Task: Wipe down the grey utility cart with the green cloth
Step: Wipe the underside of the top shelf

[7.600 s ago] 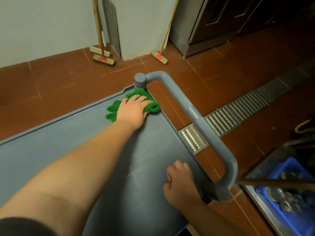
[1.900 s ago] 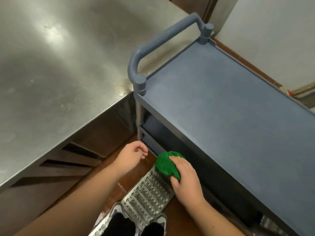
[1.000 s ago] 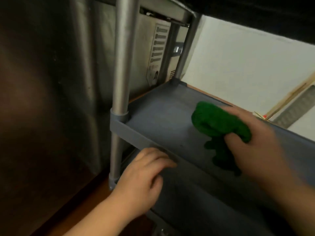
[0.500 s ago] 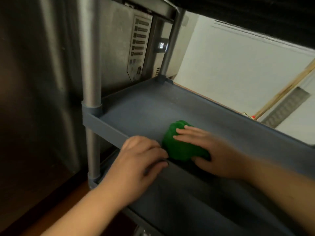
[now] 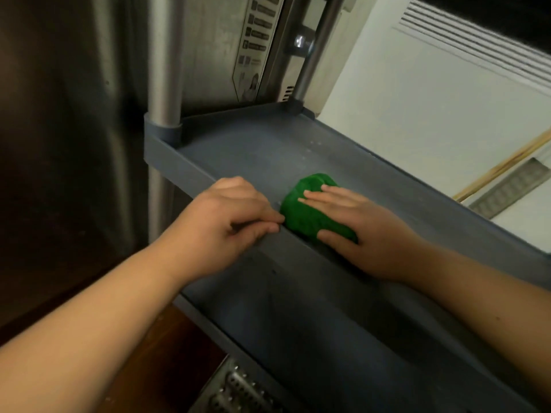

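Note:
I look at the middle shelf [image 5: 256, 150] of the grey utility cart from low down. The bunched green cloth [image 5: 307, 213] lies on that shelf close to its front rim. My right hand [image 5: 357, 231] presses flat on top of the cloth, fingers stretched toward the left. My left hand [image 5: 229, 222] curls over the shelf's front rim [image 5: 167, 156] just left of the cloth, fingertips nearly touching it. A metal corner post [image 5: 164, 70] rises at the shelf's near left corner. The cart's top shelf is a dark band overhead.
A stainless steel cabinet wall [image 5: 74, 114] stands close on the left. An appliance with a label panel [image 5: 253, 46] sits behind the cart. A white wall [image 5: 417, 114] and a leaning wooden stick [image 5: 504, 168] are at the back right. A metal floor drain grate [image 5: 235, 391] lies below.
The view dropped from the cart's top to its middle shelf. My right hand carried the cloth in and pressed it down on the shelf; my left hand took hold of the front rim.

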A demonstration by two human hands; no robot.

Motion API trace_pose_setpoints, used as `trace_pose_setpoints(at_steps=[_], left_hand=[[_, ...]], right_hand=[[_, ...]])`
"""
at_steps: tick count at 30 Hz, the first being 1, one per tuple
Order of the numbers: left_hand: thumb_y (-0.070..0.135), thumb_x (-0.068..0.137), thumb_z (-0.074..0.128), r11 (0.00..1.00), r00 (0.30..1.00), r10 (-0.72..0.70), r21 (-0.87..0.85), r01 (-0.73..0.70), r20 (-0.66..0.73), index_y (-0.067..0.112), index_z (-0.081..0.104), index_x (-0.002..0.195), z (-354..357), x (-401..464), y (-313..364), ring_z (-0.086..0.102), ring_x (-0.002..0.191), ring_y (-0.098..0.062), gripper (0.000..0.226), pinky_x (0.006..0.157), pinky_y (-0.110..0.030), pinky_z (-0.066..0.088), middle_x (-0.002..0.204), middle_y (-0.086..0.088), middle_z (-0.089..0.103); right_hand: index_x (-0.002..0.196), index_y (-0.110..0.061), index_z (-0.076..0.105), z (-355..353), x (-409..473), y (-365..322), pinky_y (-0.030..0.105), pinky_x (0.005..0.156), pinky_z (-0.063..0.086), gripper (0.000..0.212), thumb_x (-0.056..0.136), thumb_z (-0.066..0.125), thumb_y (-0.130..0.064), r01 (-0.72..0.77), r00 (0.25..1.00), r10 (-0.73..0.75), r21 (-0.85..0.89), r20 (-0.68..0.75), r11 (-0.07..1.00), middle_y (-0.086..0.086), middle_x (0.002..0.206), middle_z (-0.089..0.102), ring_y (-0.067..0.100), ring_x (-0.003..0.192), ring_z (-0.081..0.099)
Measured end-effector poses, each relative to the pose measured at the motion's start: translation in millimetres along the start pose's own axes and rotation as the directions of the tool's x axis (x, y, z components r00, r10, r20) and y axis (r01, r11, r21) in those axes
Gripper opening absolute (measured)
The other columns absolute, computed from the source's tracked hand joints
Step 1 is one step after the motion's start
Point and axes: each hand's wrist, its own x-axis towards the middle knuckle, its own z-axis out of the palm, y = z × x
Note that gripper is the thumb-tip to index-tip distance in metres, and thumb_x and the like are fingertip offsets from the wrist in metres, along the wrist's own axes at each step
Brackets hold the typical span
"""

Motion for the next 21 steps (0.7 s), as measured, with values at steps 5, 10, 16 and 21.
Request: trace_pose_setpoints(at_steps=[5, 10, 16, 21], left_hand=[[0.015, 0.088, 0.071, 1.000, 0.998, -0.019, 0.011, 0.020, -0.059, 0.010, 0.075, 0.090, 4, -1, 5, 0.064, 0.080, -0.020, 0.007, 0.080, -0.042, 0.046, 0.086, 0.002, 0.071], [0.019, 0.086, 0.071, 0.998, 0.994, -0.056, 0.000, 0.056, -0.091, 0.013, 0.074, 0.086, 9, -1, 7, 0.061, 0.079, -0.021, 0.007, 0.077, -0.043, 0.045, 0.083, 0.002, 0.068], [0.019, 0.085, 0.069, 0.999, 0.989, -0.048, -0.007, 0.047, -0.137, 0.011, 0.074, 0.086, 14, -2, 4, 0.060, 0.077, -0.019, 0.009, 0.075, -0.039, 0.043, 0.084, 0.003, 0.067], [0.015, 0.084, 0.067, 0.998, 0.988, -0.061, -0.003, 0.061, -0.143, 0.011, 0.072, 0.085, 15, -3, 5, 0.060, 0.078, -0.019, 0.007, 0.075, -0.041, 0.041, 0.084, 0.003, 0.065]], right_hand=[[0.149, -0.030, 0.040, 1, 2, 6, 0.042, 0.120, 0.027, 0.056, 0.096, 0.043, -0.049, 0.010, 1.000, -0.011, -0.054, -0.027, 0.998, -0.005, 0.153, 0.044, 0.018, 0.144, 0.036], [0.148, -0.030, 0.042, -2, 14, 34, 0.039, 0.121, 0.025, 0.055, 0.096, 0.047, -0.047, -0.035, 0.999, 0.036, -0.080, 0.006, 0.996, -0.006, 0.153, 0.043, 0.016, 0.144, 0.035], [0.145, -0.021, 0.049, 6, 38, 81, 0.031, 0.120, 0.022, 0.054, 0.094, 0.055, -0.038, -0.133, 0.990, 0.130, -0.052, -0.051, 0.990, 0.000, 0.151, 0.047, 0.021, 0.142, 0.039], [0.144, -0.021, 0.049, 7, 62, 119, 0.043, 0.118, 0.031, 0.058, 0.092, 0.050, -0.045, -0.220, 0.975, 0.220, -0.022, -0.023, 0.975, 0.003, 0.150, 0.048, 0.022, 0.140, 0.042]])
